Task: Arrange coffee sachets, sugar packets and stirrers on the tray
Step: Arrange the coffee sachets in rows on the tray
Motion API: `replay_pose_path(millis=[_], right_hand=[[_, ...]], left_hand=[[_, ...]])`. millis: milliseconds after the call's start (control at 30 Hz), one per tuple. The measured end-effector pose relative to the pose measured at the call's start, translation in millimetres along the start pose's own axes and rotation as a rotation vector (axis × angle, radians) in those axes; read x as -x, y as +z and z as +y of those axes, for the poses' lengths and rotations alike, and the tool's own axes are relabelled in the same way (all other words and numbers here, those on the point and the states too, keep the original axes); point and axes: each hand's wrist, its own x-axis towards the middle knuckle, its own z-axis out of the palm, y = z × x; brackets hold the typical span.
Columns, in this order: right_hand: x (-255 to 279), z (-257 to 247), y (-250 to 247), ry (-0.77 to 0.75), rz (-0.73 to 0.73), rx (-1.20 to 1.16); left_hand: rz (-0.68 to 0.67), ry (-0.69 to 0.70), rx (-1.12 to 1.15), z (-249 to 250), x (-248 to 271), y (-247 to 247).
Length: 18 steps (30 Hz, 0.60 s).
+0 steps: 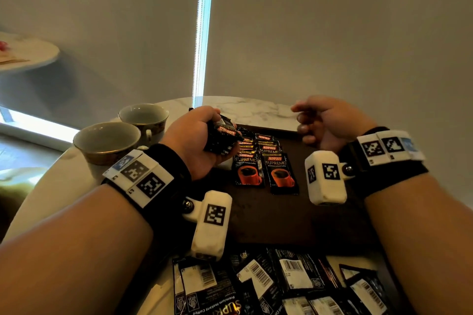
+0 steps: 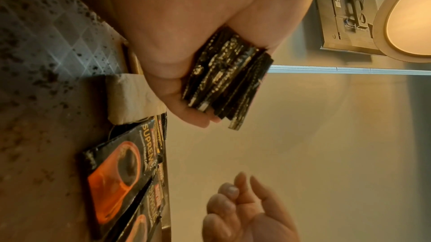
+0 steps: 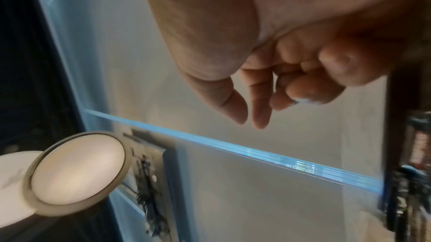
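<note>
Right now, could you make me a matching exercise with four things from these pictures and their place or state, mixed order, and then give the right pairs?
Things:
1. left hand
2. right hand
3. cups
4. tray

Places or states:
A. holds nothing, fingers loosely curled
B. carries two rows of sachets
C. grips a stack of sachets
D. stand empty left of the tray

Pairs: 1-C, 2-A, 3-D, 4-B

Two empty teacups [image 1: 120, 135] side by side on round marble table [image 1: 256, 108], pale blinds [image 1: 332, 33] behind
</note>
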Motion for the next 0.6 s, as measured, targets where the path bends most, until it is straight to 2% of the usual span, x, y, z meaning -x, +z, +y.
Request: replay_pose_path(millis=[67, 167, 267, 500, 600], right_hand=[[7, -9, 1, 0.026, -0.006, 0.094], [16, -11, 1, 0.161, 0.001, 0.248], [29, -5, -3, 0.256, -0.005, 0.216], [35, 22, -15, 0.421, -0.22, 0.335], [36, 29, -18, 0.451, -0.323, 0.279]], left_hand=[[0.004, -0.004, 0.005, 1, 2, 1], [0.004, -0.007, 0.003, 2, 2, 2], [0.001, -0.011, 0.013, 3, 4, 2], [-0.021, -0.007, 0.034, 3, 6, 1], [-0.028, -0.006, 0.033, 2, 5, 0]])
